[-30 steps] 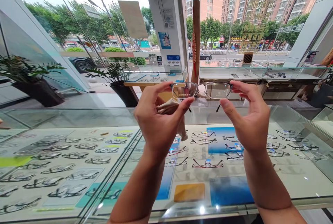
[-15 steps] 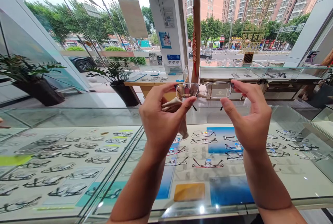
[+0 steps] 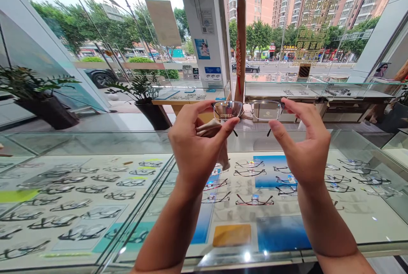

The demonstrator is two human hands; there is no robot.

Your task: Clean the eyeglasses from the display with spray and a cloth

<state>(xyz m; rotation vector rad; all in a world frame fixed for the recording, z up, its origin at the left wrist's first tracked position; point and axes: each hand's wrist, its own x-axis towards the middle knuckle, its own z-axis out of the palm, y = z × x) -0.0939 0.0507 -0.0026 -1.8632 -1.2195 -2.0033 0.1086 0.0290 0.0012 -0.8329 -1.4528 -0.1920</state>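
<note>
A pair of thin-rimmed glasses (image 3: 267, 111) is held up level above the glass counter, its lenses facing me and its dark temple tips showing below. My left hand (image 3: 197, 142) pinches the left end of the frame between thumb and forefinger. A beige cloth (image 3: 224, 155) is also in that hand, hanging down beneath the glasses. At the right end, my right hand (image 3: 304, 144) grips the frame with forefinger on top and thumb lower down.
Below the hands lies a glass display case (image 3: 234, 216) with several rows of eyeglasses (image 3: 255, 201). Beyond stand a potted plant (image 3: 153, 112), a wooden post (image 3: 240, 44), a second counter (image 3: 191, 100) and large windows onto a street.
The glasses and both hands have shifted very slightly to the left. The grip on the frame and the cloth is the same.
</note>
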